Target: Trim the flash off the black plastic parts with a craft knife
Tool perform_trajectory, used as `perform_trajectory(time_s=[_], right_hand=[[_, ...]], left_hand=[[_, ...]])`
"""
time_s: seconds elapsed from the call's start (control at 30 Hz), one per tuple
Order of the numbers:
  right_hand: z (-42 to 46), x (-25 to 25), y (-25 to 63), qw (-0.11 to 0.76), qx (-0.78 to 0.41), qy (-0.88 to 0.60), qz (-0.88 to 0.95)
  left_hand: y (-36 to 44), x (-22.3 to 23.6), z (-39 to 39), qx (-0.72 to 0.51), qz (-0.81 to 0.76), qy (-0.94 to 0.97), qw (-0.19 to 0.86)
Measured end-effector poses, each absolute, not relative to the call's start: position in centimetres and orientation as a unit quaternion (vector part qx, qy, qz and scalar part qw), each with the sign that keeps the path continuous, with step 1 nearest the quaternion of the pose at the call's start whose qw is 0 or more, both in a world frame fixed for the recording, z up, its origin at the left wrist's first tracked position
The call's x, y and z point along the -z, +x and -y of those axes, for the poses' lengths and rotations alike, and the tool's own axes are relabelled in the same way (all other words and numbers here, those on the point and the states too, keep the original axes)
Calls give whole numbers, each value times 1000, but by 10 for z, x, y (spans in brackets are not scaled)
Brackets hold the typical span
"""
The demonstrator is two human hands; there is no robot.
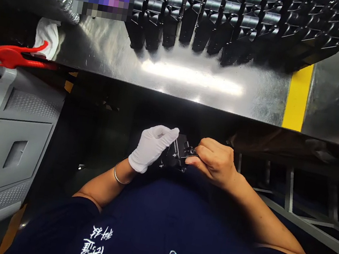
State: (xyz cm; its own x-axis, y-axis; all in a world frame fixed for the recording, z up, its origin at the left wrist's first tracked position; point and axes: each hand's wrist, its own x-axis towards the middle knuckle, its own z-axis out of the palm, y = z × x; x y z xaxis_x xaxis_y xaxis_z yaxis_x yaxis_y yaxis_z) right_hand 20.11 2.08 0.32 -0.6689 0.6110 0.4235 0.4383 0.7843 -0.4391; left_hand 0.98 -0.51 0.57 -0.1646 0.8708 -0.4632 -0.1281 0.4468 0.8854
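Observation:
In front of my dark blue shirt, a black part (171, 158) with thin shiny rods and small pin ends is held between my hands. My left hand (153, 147), in a white glove, has its fingers closed at the part's upper left edge. My bare right hand (216, 158) pinches a small black piece (190, 151) with a round hole, at the right side of the part. Whether that piece is joined to the larger part I cannot tell. Dark surroundings hide the part's outline.
Rows of black parts (191, 13) stand on the metal table (109, 56) ahead, near yellow tape (297, 96). To the left are a grey plastic bin (11, 152), a red plastic tool (9, 54) and a white cloth (47, 35). Metal rails (290, 190) run at right.

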Motion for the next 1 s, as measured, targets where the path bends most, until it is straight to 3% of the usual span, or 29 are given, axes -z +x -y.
perform_trajectory(time_s=[0.17, 0.33, 0.57, 0.63, 0.73, 0.83, 1.0], right_hand=[[-21, 1, 201, 321, -123, -305, 888], [-21, 2, 200, 297, -125, -307, 895], [-26, -4, 207, 182, -404, -215, 870], [-26, -5, 208, 188, -435, -206, 856], [-21, 0, 206, 272, -377, -276, 841], [-17, 8, 201, 338, -241, -344, 842], [-14, 14, 197, 345, -118, -382, 849]], left_hand=[[11, -8, 4, -422, -633, 295, 578], [10, -5, 6, -429, -638, 290, 570], [9, -2, 7, -410, -635, 290, 587], [9, -4, 4, -410, -640, 282, 585], [7, -6, -1, -405, -653, 276, 578], [3, -7, -5, -373, -655, 276, 597], [2, -3, -6, -362, -648, 258, 619]])
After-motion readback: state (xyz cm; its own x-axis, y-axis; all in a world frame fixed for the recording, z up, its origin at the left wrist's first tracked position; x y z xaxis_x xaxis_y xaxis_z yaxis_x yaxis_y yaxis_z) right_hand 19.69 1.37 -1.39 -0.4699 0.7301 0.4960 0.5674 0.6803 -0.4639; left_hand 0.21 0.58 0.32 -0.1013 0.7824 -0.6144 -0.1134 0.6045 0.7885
